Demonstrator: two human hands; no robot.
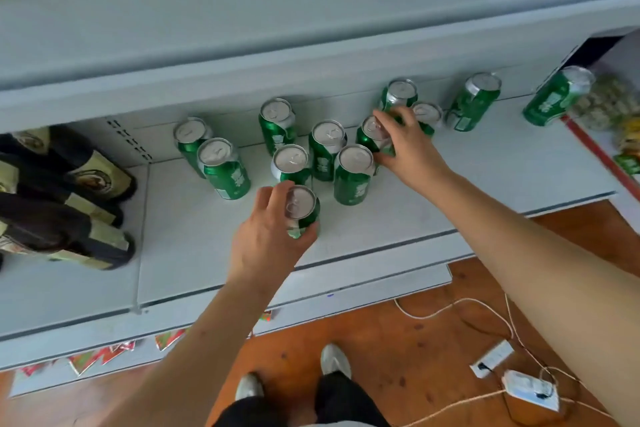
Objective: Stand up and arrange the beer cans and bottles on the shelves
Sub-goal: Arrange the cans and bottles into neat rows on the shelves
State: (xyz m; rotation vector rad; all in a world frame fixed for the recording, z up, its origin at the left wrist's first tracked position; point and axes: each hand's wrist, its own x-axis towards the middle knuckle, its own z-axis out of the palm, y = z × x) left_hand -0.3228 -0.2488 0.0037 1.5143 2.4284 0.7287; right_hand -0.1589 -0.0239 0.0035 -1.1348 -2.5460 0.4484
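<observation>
Green beer cans are standing upright on a white metal shelf (398, 218), most of them gathered in a loose cluster toward the back and middle of the board. The person's left hand (268, 236) is gripping the front can (300, 211), fingers and thumb curling round its side near the silver top, and this can is sitting alone nearest the shelf's front edge. The right hand (408, 146) is reaching deeper and grasping a middle can (372, 135) from above, its fingers wrapping the rim among neighbouring cans. Just left of that hand three cans (325, 156) are standing close together, two more cans (211, 159) are pairing up further left, and a far can (554, 97) is standing apart at the right end, near some yellowish packaged goods (602, 104). Dark bottles (62, 198) with gold labels are standing in the next bay on the left, past a joint in the shelf board. An upper shelf (311, 17) of the same white metal is overhanging the cans. Below the shelf edge, a reddish-brown wooden floor (398, 340) is showing, with a white power strip (493, 359) and thin cables lying on it, and the person's pale shoes (334, 360) are planted near the base of the unit.
</observation>
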